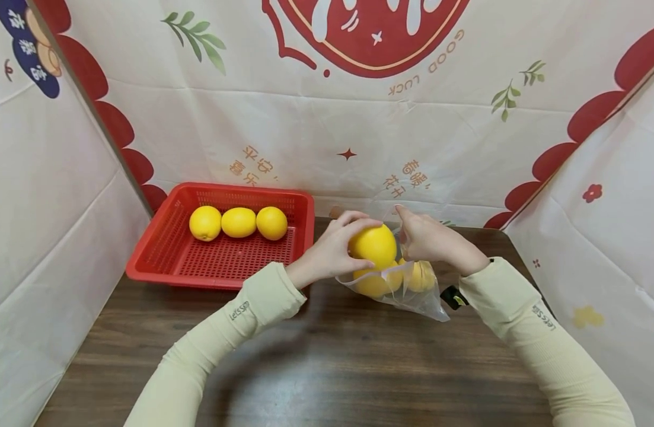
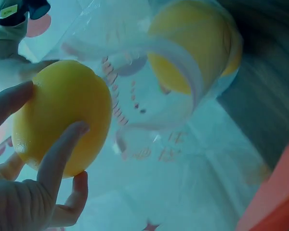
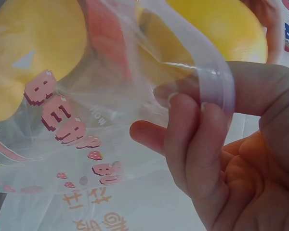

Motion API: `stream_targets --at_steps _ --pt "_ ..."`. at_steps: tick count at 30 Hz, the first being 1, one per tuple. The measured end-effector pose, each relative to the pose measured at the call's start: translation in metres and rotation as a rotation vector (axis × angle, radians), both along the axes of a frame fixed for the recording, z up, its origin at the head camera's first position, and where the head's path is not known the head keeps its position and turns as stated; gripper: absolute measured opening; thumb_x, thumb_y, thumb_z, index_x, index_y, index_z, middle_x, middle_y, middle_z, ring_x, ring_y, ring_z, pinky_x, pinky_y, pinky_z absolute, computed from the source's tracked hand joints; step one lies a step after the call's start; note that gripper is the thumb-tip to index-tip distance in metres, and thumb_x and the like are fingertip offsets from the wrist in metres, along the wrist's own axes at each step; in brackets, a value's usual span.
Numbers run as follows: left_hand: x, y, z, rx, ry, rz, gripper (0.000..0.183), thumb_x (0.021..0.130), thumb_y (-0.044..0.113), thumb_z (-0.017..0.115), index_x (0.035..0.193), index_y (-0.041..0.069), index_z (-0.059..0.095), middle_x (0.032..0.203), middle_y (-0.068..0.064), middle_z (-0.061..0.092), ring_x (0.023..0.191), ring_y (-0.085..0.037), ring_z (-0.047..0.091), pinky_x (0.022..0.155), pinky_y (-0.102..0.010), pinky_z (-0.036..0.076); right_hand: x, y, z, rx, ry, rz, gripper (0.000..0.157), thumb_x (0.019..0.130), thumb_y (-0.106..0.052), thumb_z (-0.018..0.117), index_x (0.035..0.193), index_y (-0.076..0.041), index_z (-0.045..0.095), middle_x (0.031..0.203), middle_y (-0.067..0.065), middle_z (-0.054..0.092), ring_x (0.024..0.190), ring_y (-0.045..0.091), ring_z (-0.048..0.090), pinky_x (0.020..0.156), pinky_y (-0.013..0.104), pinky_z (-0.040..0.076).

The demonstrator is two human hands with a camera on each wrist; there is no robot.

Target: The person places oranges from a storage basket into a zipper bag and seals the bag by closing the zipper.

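My left hand [image 1: 332,246] grips a yellow orange [image 1: 377,244] at the mouth of a clear plastic bag [image 1: 430,307]. In the left wrist view, thumb and fingers spread around this orange [image 2: 62,115], with the bag's open rim [image 2: 183,57] beside it. My right hand [image 1: 428,236] holds the bag from the right. The right wrist view shows its thumb and fingers pinching the bag's edge [image 3: 216,86]. Several oranges [image 1: 370,284] lie inside the bag on the table. Printed pink letters [image 3: 50,108] show on its side.
A red plastic basket [image 1: 182,277] stands to the left with three oranges [image 1: 238,223] in a row at its back. The brown wooden table [image 1: 327,362] has printed cloth walls [image 1: 316,130] at the back and sides. A small black object [image 1: 453,298] sits by the right sleeve.
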State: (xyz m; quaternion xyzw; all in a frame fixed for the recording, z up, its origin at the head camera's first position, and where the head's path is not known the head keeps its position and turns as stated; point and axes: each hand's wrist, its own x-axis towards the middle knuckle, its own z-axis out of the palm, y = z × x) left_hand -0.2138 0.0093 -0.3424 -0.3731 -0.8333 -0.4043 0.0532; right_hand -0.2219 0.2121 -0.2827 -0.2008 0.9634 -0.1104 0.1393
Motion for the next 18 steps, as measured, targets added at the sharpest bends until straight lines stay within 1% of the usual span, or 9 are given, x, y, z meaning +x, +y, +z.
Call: stream_targets --at_steps 4,10,13,16,18 --pt "-0.001 0.01 -0.008 -0.011 -0.004 -0.031 0.063 0.071 0.02 0.077 0.129 0.016 0.051 0.132 -0.006 0.04 0.113 -0.025 0.038 0.086 -0.032 0.039 0.0 0.001 0.0 -0.008 -0.006 0.009 0.084 0.066 0.008 0.062 0.136 0.012 0.016 0.082 0.011 0.06 0.064 0.017 0.055 0.056 0.028 0.046" --pt "-0.004 0.02 -0.017 -0.084 -0.009 -0.045 0.068 0.073 0.02 0.075 0.134 0.016 0.045 0.137 -0.007 0.039 0.115 -0.026 0.038 0.088 -0.031 0.038 0.001 0.0 0.0 -0.018 -0.006 0.012 0.084 0.068 0.009 0.062 0.137 0.013 0.014 0.077 0.01 0.058 0.06 0.016 0.052 0.055 0.028 0.044" --pt "-0.006 0.023 -0.018 -0.086 -0.026 -0.016 0.067 0.074 0.019 0.075 0.133 0.015 0.043 0.136 -0.005 0.041 0.115 -0.024 0.039 0.092 -0.033 0.038 0.002 0.0 0.0 -0.022 -0.005 0.013 0.086 0.067 0.009 0.061 0.137 0.014 0.013 0.076 0.009 0.057 0.059 0.016 0.05 0.054 0.028 0.044" --pt "-0.009 0.024 -0.02 -0.063 -0.046 0.028 0.062 0.073 0.017 0.075 0.127 0.013 0.045 0.13 -0.003 0.045 0.116 -0.023 0.041 0.096 -0.037 0.038 0.002 0.0 0.0 -0.023 -0.009 0.011 0.086 0.067 0.009 0.06 0.138 0.014 0.012 0.075 0.01 0.057 0.058 0.016 0.048 0.054 0.027 0.043" --pt "-0.011 0.024 -0.021 -0.052 -0.048 0.053 0.056 0.073 0.017 0.076 0.12 0.013 0.047 0.125 -0.003 0.047 0.115 -0.022 0.042 0.096 -0.037 0.038 0.002 0.0 0.001 -0.021 -0.009 0.01 0.086 0.067 0.009 0.06 0.138 0.013 0.012 0.074 0.009 0.056 0.056 0.016 0.047 0.052 0.027 0.042"
